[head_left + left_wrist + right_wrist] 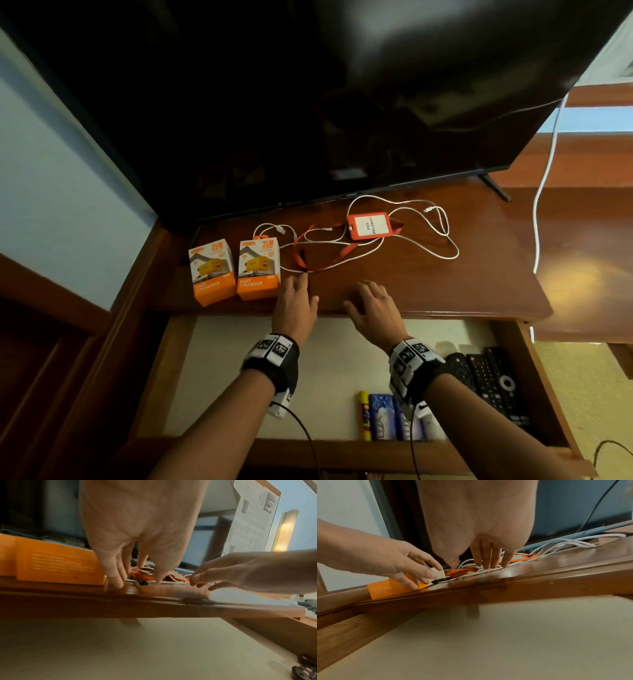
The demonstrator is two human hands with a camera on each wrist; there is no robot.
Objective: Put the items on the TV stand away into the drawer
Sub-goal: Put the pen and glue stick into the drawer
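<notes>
Two orange charger boxes stand at the left of the wooden TV stand. Behind my hands lie a red lanyard with its card holder and tangled white cables. My left hand is open, its fingertips just short of the lanyard's black clip, beside the right box. My right hand hovers open over the stand's front edge, fingers spread toward the cables. Neither holds anything. The drawer stands open below.
A large TV overhangs the back of the stand. In the drawer's right part lie several black remotes, blue packs and a yellow tube. A white cable hangs at the right. Cords trail from both wristbands.
</notes>
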